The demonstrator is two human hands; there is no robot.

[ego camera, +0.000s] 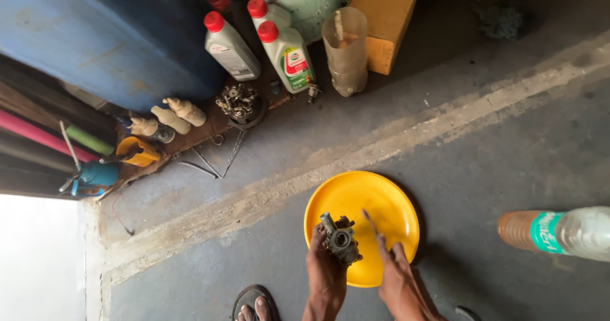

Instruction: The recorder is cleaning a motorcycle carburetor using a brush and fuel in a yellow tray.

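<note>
Your left hand (325,257) grips a carburetor (340,239) from below, fingers wrapped round its lower body; it sits raised over the near-left part of a yellow plate (387,200) on the grey floor (483,143); whether it touches the plate you cannot tell from here. The carburetor is small, dull grey-brown metal, grimy, lumpy casting; a round bore faces up near its middle; a stubby fitting sticks out at the upper left; darker bits at the upper right, too small to read.

Your right hand (395,271) pinches a thin stick-like tool (370,224), reddish-brown, slanting up and left over the plate; its tip is just beside the carburetor, apart from it; fingers closed on the tool's lower end.

A toe and sandal (253,303) show at the bottom edge, left of your left arm. A plastic bottle (559,232), brown liquid at one end, lies on its side at the right. Along the far wall: grey oil bottles with red caps (230,46); a cut clear bottle (346,51); a cardboard box (384,16); a blue drum (114,35); a pile of small metal parts (238,102).
</note>
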